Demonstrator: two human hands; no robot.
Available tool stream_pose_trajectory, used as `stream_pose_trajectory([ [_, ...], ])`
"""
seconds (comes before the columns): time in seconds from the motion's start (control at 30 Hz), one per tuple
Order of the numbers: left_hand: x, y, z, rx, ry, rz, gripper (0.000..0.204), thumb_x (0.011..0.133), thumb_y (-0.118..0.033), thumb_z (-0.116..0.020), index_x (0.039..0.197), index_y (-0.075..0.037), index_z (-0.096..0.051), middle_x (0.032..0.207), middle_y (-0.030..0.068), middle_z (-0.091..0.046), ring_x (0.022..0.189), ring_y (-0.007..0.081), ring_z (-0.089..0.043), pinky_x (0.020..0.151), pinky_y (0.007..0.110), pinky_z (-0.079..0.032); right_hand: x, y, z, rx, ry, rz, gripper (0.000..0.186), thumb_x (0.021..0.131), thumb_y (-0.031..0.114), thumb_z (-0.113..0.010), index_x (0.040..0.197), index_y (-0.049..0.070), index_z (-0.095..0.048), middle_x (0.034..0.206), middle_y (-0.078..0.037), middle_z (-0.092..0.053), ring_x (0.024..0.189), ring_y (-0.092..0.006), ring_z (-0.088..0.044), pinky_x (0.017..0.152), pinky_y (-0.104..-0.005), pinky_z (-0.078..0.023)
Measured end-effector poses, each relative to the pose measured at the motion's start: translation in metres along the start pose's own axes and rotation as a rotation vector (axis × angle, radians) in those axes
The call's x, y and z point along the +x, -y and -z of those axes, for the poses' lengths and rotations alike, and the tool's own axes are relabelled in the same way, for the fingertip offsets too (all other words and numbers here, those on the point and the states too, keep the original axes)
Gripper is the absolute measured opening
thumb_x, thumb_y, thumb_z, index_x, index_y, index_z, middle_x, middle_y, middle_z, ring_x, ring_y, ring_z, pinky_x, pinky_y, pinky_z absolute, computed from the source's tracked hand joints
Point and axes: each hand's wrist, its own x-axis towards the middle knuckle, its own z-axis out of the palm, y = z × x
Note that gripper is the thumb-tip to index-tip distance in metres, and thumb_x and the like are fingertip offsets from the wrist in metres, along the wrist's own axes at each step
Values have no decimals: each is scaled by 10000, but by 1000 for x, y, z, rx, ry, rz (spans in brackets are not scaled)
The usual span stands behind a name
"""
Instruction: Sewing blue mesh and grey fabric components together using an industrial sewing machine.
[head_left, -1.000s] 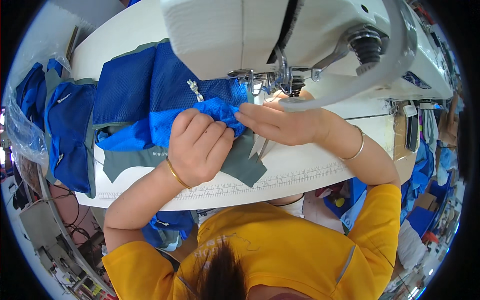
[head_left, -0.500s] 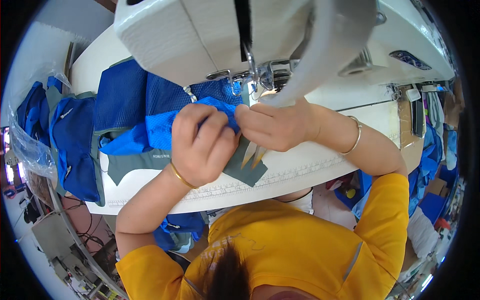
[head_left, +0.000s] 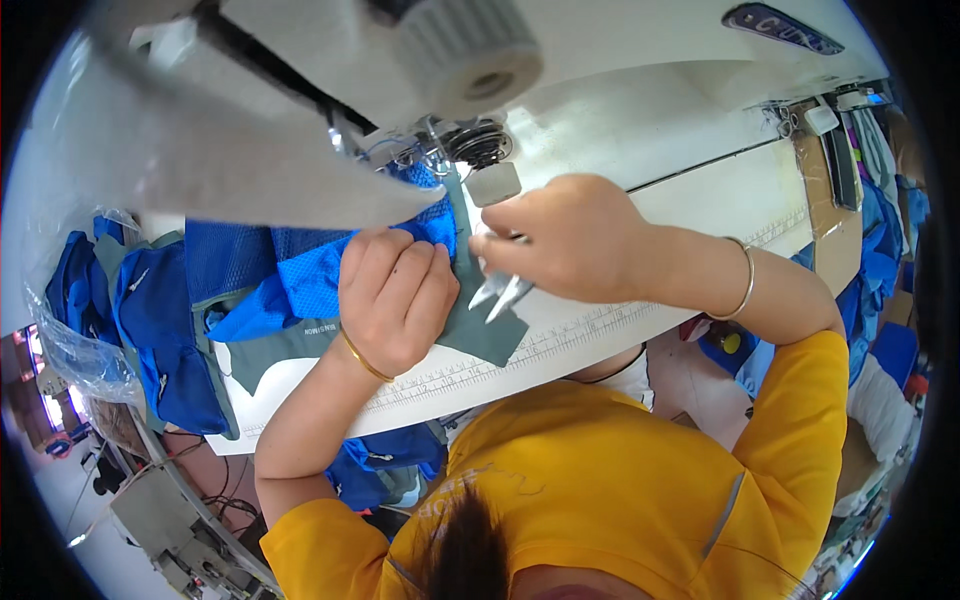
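Note:
My left hand (head_left: pixel 395 300) lies with curled fingers on a bright blue textured fabric piece (head_left: pixel 310 282), gripping it close to its right edge. Under and beside this piece is grey-green fabric (head_left: pixel 485 335), joined to dark blue mesh panels (head_left: pixel 228 262) on the left. Just right of the blue edge, my right hand (head_left: pixel 585 240) is closed around small metal thread snips (head_left: pixel 505 292). Their blades stick out below the fingers, slightly apart, over the grey-green fabric. The far end of the cloth runs under the sewing machine's presser foot area (head_left: pixel 435 150), partly hidden by the machine head.
A white sewing machine (head_left: pixel 640 35) looms above the work. Along the white table's front edge runs a printed ruler strip (head_left: pixel 560 335). Blue pouches (head_left: pixel 165 330) and clear plastic (head_left: pixel 90 365) are at the left. More blue cloth (head_left: pixel 875 250) hangs at the far right.
My right hand has moved away from my left hand and the cloth edge, with the snips still in it. My left hand stays on the fabric. The view has shifted toward the machine.

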Motion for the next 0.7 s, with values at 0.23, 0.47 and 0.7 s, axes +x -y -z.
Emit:
stream_pose_trajectory([
  [0.23,12,-3,13,-85,155,140,266,683,-77,-804,909,10,-695,1017,142,-670,957,347,-613,865,509,-488,-7,9,9,48,0,-121,246,829,205,-720,1015,67,-639,890,-53,-581,755,-219,-628,619,-343,-519],
  [0.47,4,2,10,-217,148,279,285,793,56,-704,1073,8,-699,982,141,-630,912,331,-590,832,405,-486,-10,5,5,-85,-102,-164,206,809,195,-743,956,92,-640,859,-28,-570,756,-206,-608,605,-353,-494],
  [0.7,2,0,10,-253,160,340,380,754,93,-667,1117,2,-733,909,117,-569,865,307,-554,806,389,-475,-4,5,-1,-114,-159,-179,142,802,202,-722,859,122,-621,793,-17,-527,727,-199,-589,574,-354,-474],
])
